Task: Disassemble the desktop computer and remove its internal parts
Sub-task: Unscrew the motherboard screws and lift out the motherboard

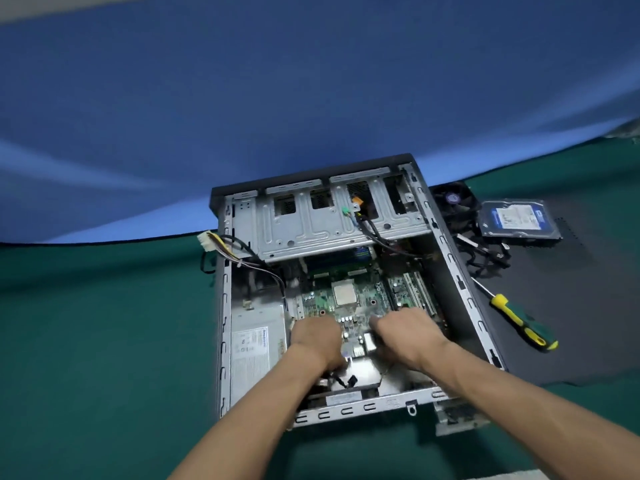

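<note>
Head view shows the open computer case lying on the green table, with the left hand and right hand both down on the near part of the motherboard; their fingers curl toward the board, but whether they clamp its edge cannot be told. With the hard drive, fan and screwdriver already out beside the case, the step looks like freeing the board. It should lift evenly from both sides, clear of the loose cables and the power supply, without flexing.
</note>
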Motion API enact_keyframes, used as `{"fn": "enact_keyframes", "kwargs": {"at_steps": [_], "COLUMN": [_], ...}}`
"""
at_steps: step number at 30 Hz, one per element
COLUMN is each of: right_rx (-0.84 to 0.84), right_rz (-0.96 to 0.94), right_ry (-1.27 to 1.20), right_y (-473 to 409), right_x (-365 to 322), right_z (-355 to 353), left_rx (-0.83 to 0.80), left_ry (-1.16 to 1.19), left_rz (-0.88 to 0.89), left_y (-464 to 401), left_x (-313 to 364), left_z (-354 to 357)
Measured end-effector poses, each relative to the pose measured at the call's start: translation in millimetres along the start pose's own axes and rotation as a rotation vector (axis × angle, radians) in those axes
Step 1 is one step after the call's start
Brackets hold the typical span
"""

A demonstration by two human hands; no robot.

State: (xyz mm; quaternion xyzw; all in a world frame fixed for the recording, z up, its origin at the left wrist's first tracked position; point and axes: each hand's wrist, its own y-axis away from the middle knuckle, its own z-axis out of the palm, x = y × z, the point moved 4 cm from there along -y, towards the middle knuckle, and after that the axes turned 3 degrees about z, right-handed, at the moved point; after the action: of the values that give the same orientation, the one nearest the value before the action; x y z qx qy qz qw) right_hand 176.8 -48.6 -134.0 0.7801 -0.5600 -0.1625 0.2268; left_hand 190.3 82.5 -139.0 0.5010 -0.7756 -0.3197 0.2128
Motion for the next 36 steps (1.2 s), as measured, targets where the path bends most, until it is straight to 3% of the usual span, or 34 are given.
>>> {"fn": "enact_keyframes", "kwargs": {"at_steps": [6, 11, 17, 21, 26, 30, 32, 36], "right_rx": [0.167, 0.252, 0.371, 0.398, 0.465, 0.439, 0.419, 0.354], "right_rz": [0.094, 0.089, 0.151, 0.179, 0.160, 0.089, 0.119, 0.209], "right_ry": [-0.172, -0.285, -0.240, -0.065, -0.225, -0.311, -0.417, -0.589], "right_y": [5, 14, 31, 32, 20, 11, 11, 10], "right_x": [6, 7, 8, 2, 0, -6, -4, 3], "right_z": [-19, -29, -34, -34, -41, -48, -51, -61], "left_rx": [0.262, 0.337, 0.417, 0.487, 0.610, 0.863, 0.955, 0.934], "left_ry": [-0.171, -0.319, -0.414, -0.365, -0.261, -0.201, -0.039, 0.358], "left_rz": [-0.084, -0.067, -0.024, -0.002, -0.005, -0.031, -0.124, -0.433], "left_y": [9, 17, 26, 36, 51, 68, 72, 80], "left_x": [1, 2, 7, 9, -2, -13, -19, -35], "left_z": [-8, -19, -25, -26, -29, -40, -41, -26]}}
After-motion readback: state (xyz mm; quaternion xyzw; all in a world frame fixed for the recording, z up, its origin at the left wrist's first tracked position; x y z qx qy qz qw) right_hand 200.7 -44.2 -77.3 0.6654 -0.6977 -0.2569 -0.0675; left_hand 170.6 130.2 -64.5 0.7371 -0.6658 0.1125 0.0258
